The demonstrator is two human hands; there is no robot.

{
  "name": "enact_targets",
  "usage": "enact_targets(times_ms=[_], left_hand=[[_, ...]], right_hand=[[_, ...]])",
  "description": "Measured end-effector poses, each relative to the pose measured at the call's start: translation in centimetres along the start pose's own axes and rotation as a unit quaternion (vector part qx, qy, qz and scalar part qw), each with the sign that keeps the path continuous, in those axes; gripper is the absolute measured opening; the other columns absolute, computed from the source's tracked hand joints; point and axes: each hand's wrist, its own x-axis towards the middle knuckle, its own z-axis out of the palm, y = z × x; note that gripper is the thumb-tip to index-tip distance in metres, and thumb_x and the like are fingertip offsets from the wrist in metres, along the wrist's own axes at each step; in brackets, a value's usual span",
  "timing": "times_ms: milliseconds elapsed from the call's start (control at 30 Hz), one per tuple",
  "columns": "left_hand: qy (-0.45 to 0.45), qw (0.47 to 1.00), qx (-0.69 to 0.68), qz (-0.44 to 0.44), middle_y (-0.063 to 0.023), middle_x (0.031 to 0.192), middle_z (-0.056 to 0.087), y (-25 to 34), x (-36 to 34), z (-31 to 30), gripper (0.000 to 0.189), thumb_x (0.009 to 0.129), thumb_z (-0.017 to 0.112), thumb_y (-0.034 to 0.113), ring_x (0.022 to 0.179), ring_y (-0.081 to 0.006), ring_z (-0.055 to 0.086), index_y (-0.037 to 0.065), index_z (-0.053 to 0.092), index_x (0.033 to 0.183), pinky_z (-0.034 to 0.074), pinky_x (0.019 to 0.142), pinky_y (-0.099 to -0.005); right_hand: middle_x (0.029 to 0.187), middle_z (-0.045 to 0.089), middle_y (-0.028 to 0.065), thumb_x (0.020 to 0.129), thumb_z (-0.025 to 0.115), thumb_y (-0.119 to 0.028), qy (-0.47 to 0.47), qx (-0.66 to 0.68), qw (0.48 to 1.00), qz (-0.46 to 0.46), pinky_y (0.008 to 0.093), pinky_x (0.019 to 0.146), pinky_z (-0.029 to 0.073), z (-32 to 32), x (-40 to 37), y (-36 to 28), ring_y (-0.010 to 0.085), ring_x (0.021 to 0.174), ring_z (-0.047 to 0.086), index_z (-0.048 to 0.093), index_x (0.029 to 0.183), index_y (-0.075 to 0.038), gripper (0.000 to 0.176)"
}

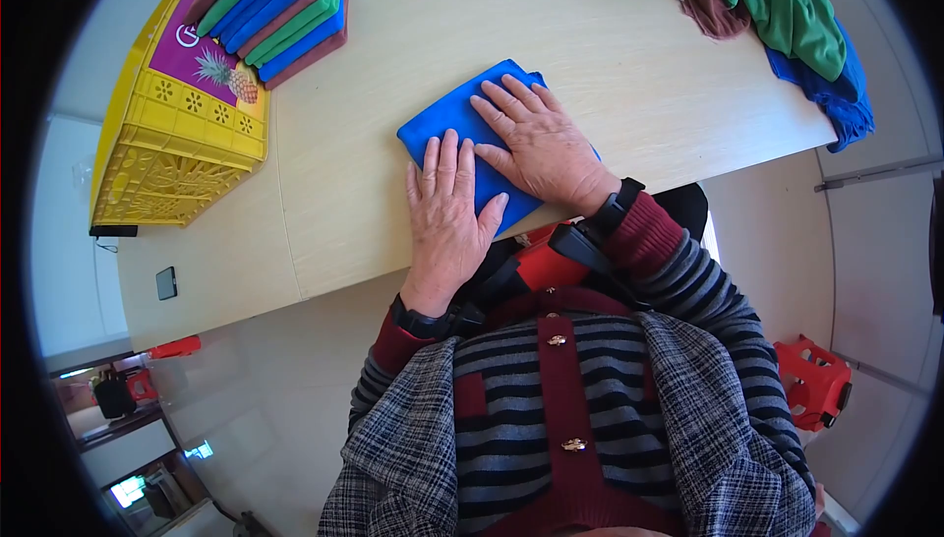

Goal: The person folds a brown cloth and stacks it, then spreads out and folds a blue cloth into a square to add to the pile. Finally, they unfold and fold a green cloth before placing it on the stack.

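A folded blue cloth (pixel 447 115) lies on the pale table near its front edge. My left hand (pixel 447 212) rests flat on the cloth's left and lower part, fingers pointing away from me. On the upper right part lies my right hand (pixel 546 149), palm down with its fingers spread. The right thumb reaches close to the left fingers. Parts of the cloth under both palms are hidden. A small corner of blue fabric shows past the far edge beside the right fingertips.
A stack of folded blue, green and brown cloths (pixel 285 11) stands beside a yellow crate (pixel 187 144) at the left. Loose green, blue and brown cloths (pixel 796 16) lie at the far right, some over the edge. A phone (pixel 166 283) lies at the lower left.
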Motion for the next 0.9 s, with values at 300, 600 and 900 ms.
enact_targets(times_ms=[300, 600, 900], left_hand=[[0.026, 0.999, -0.017, -0.008, -0.0194, 0.163, 0.032, 0.0, -1.1, -0.1, 0.073, 0.099, 0.060, 0.042, 0.152, -0.0380, 0.026, -0.001, 0.039, 0.153, 0.021, 0.121, -0.0603], [0.088, 0.982, -0.167, -0.021, -0.0191, 0.149, 0.051, -0.6, -3.8, -1.8, 0.052, 0.098, 0.065, 0.022, 0.137, -0.0355, 0.049, 0.000, 0.052, 0.143, 0.040, 0.111, -0.0508], [-0.112, 0.835, -0.452, -0.291, -0.0127, 0.119, 0.071, -3.5, -12.6, -3.0, 0.030, 0.105, 0.057, 0.019, 0.106, -0.0215, 0.069, -0.002, 0.061, 0.126, 0.056, 0.093, -0.0413]], right_hand=[[0.159, 0.041, 0.0170, 0.104, 0.047, -0.048, 0.008, 0.003, 0.997, 0.070, 0.0476, 0.123, 0.026, -0.8, -1.4, 2.4, 0.0375, 0.148, 0.035, 0.042, 0.154, -0.008, 0.064], [0.155, 0.043, 0.0224, 0.101, 0.057, -0.039, 0.039, 0.075, 0.993, 0.078, 0.0480, 0.119, 0.033, -1.1, -1.2, 1.9, 0.0404, 0.143, 0.041, 0.043, 0.151, -0.005, 0.062], [0.154, 0.043, 0.0234, 0.100, 0.059, -0.040, 0.002, 0.071, 0.997, -0.012, 0.0476, 0.118, 0.035, 0.2, -0.7, -1.1, 0.0419, 0.140, 0.043, 0.044, 0.150, -0.004, 0.063]])
